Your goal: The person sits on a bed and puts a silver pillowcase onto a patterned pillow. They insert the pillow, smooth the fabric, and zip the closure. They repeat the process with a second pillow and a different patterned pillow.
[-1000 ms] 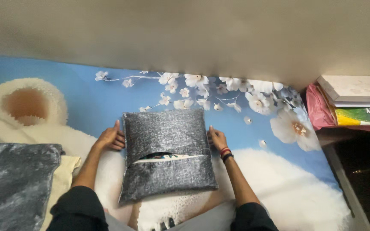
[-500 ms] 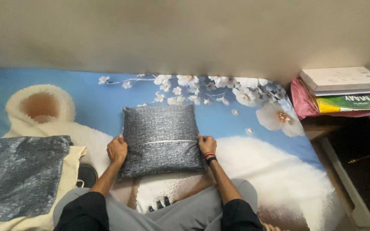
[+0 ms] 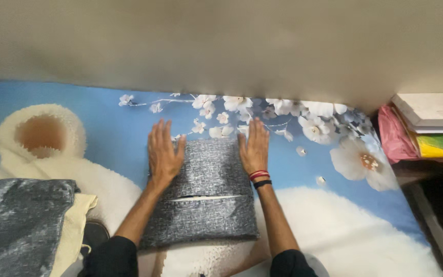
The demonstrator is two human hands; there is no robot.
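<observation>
Blue flowered bedspread (image 3: 103, 128) across mid-frame, under everything. Grey woven cushion (image 3: 201, 192) at centre, long axis running up-frame, slit opening crosswise near the middle. Left hand (image 3: 164, 154) flat on upper left corner, right hand (image 3: 255, 146) flat on upper right edge; fingers spread, pressing, gripping nothing. Both equally near.

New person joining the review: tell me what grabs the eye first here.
The grey woven cushion in the middle, with the left hand and right hand pressed flat on its far corners. Under it, a bright blue bedspread printed with white blossoms. At lower left lies a second grey cushion cover.
</observation>
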